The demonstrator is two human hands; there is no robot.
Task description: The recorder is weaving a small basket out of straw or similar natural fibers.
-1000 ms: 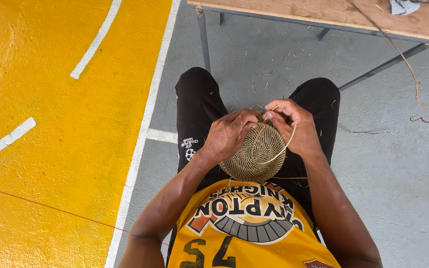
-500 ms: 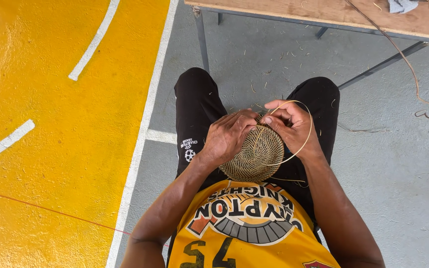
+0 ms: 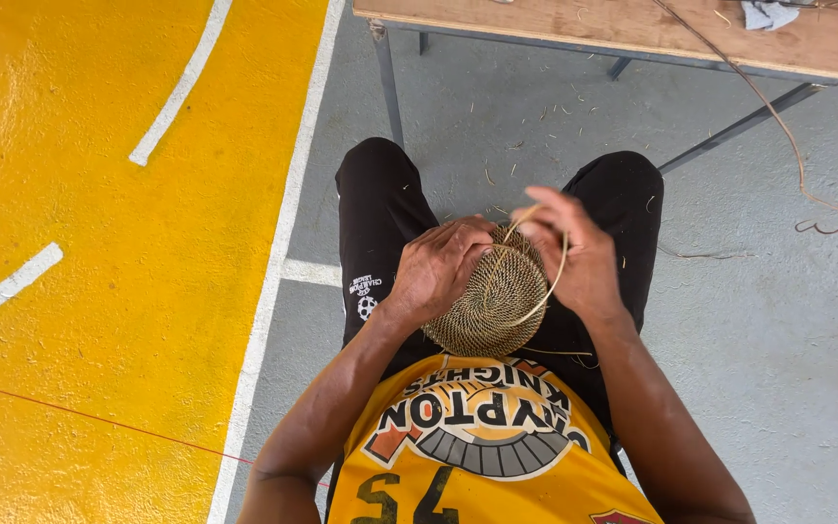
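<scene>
- Coiled woven basket disc (image 3: 492,301) sits on my lap, mid-stitch by my reckoning.
- My left hand (image 3: 438,267) clamps its rim, fingers closed.
- My right hand (image 3: 574,257) pinches the looping fibre strand (image 3: 547,291).
- Next move needs a snug, even pull, I judge.

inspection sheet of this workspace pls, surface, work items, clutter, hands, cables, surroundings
surface: grey floor, with a yellow painted area with white lines to the left
job's things: round woven basket base on the lap; pale weaving strand looping over it
clutter: fibre scraps on the floor under the bench
hands: left hand grips the basket base's edge; right hand pulls the weaving strand, slightly blurred
cables: thin cord hangs from the bench, its end curled on the floor
surroundings: wooden bench ahead with metal legs, grey cloth on top
</scene>
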